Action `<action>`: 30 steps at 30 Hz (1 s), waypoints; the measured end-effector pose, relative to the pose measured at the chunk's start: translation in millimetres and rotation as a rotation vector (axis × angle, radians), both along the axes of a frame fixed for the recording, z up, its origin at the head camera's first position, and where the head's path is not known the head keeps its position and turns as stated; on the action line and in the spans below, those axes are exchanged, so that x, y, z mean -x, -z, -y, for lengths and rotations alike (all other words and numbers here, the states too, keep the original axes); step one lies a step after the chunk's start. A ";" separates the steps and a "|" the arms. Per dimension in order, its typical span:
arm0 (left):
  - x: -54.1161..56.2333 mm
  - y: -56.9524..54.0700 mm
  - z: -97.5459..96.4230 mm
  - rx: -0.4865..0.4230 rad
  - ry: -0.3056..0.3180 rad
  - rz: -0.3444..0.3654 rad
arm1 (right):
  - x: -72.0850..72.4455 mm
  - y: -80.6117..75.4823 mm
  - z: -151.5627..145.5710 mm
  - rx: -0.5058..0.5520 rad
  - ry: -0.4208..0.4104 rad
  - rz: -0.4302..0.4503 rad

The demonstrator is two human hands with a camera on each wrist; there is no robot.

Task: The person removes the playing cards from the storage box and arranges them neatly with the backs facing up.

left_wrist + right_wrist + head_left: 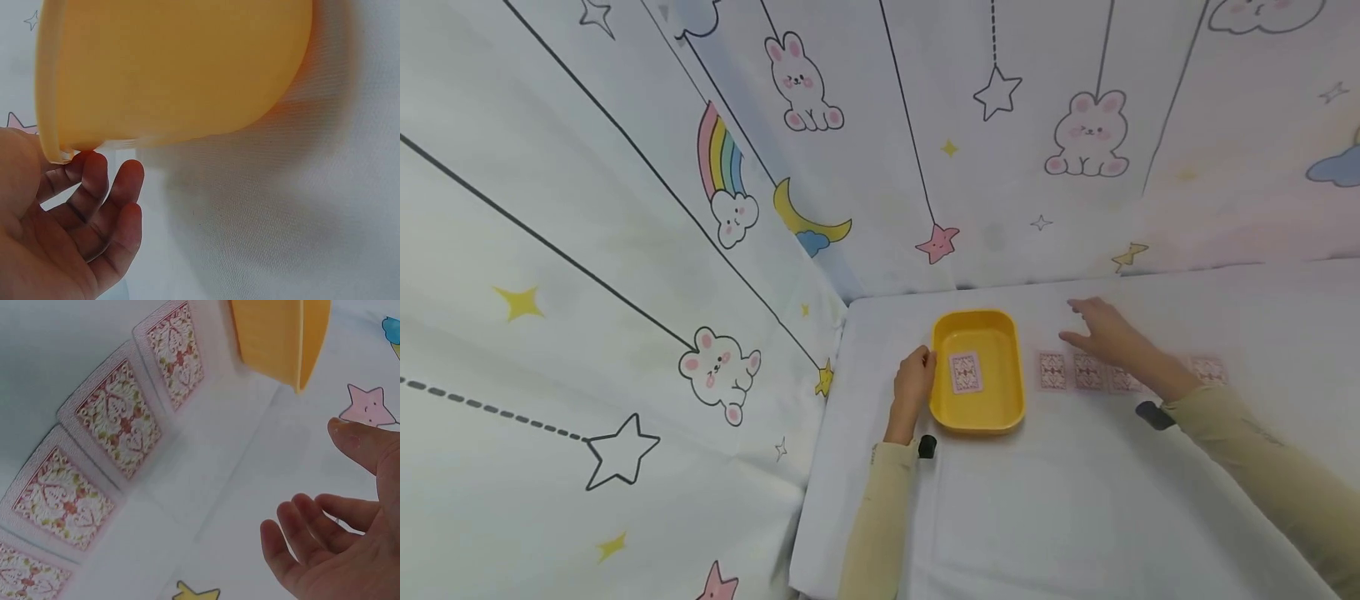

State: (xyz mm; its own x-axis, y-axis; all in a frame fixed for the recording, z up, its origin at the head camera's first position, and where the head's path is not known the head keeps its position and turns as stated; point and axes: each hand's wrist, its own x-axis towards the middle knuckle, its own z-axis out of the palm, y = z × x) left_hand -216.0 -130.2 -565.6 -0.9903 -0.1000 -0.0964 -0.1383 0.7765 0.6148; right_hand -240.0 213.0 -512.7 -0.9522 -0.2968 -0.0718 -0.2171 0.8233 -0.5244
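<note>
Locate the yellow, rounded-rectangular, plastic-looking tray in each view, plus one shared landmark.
Head: tray just right of and below centre.
Left wrist: tray at top, cropped.
Right wrist: tray at top, right of centre, cropped.
Landmark: pink five-pointed star, partly visible in left wrist.

No legible text, brand or number in any view. Printed marks only, pictorial. Row of cards (119, 419), left half of right wrist view: backs up, reddish ornament with some green, nothing in it readable as letters or numerals. Single card (966, 372) in the yellow tray (1002, 383), just right of centre in head view: same sort of back, print too small to read. Backdrop cloth (880, 187), upper part and left side of head view: drawn stars, rabbits, moon, rainbow, clouds, wordless. Left sleeve (874, 508), lower centre: faint marks by cuff, print or crease, can't tell.
</note>
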 end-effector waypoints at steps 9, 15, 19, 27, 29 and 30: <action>-2.0 1.9 -1.1 -0.011 -0.019 0.007 | 2.9 -4.0 44.7 0.003 -0.047 0.020; -1.2 0.0 -1.7 -0.032 -0.020 0.005 | 8.8 -0.4 76.8 0.038 -0.088 0.018; -1.5 0.7 -2.2 -0.041 -0.019 0.012 | 12.6 8.0 97.5 0.038 -0.098 0.049; -0.7 -1.4 -0.6 -0.030 -0.002 -0.013 | 17.4 13.0 132.6 0.022 -0.139 0.071; 0.1 -1.3 0.4 -0.027 0.002 -0.015 | 19.2 13.3 141.0 0.006 -0.149 0.076; 0.6 -1.2 0.9 -0.026 0.005 -0.015 | 19.9 13.5 145.1 -0.010 -0.156 0.073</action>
State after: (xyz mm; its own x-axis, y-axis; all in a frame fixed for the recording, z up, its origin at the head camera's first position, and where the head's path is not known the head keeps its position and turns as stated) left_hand -216.7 -131.1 -564.4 -0.9922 -0.0924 -0.0835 -0.1245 0.7611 0.6366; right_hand -259.9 67.9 -526.2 -0.8868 -0.4394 -0.1432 -0.3039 0.7880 -0.5354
